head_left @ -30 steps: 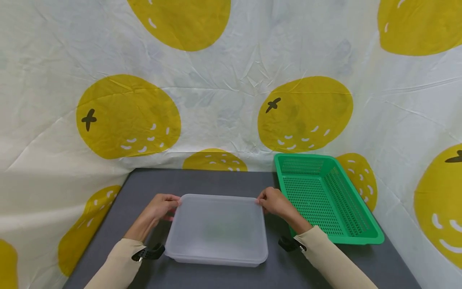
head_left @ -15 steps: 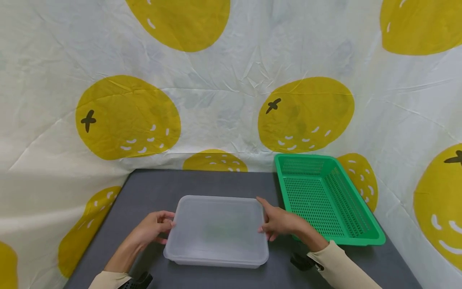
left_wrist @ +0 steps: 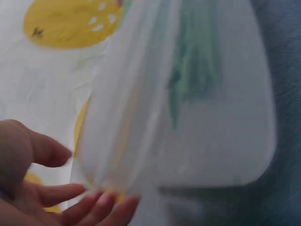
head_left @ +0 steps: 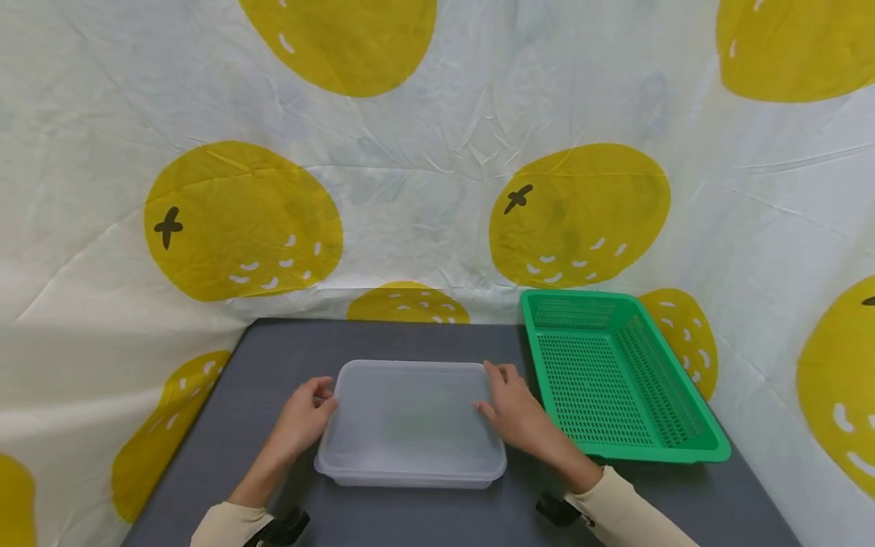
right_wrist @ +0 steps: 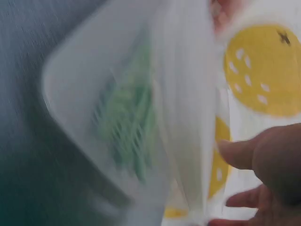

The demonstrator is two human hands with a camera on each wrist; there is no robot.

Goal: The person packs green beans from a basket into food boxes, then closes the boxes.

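A translucent plastic food container with its lid on [head_left: 410, 425] sits on the dark table, and something green shows faintly through the lid. Through its wall the green contents [left_wrist: 195, 61] look like a long bundle in the left wrist view. My left hand [head_left: 304, 418] is beside the container's left edge, thumb and fingers spread apart in the left wrist view. At the far right corner is my right hand [head_left: 514, 410], its fingers along the rim and its thumb over the lid's edge. In the right wrist view the green contents [right_wrist: 129, 113] are blurred.
A green perforated plastic basket [head_left: 595, 380] stands right of the container, close to my right forearm. The dark table [head_left: 403, 342] ends at the back against a white cloth [head_left: 410, 213] printed with yellow fruit.
My hands leave the container's far corners, slide nearer along its sides, then move farther away again with looser fingers. The container shifts slightly away from me; its lid stays on.
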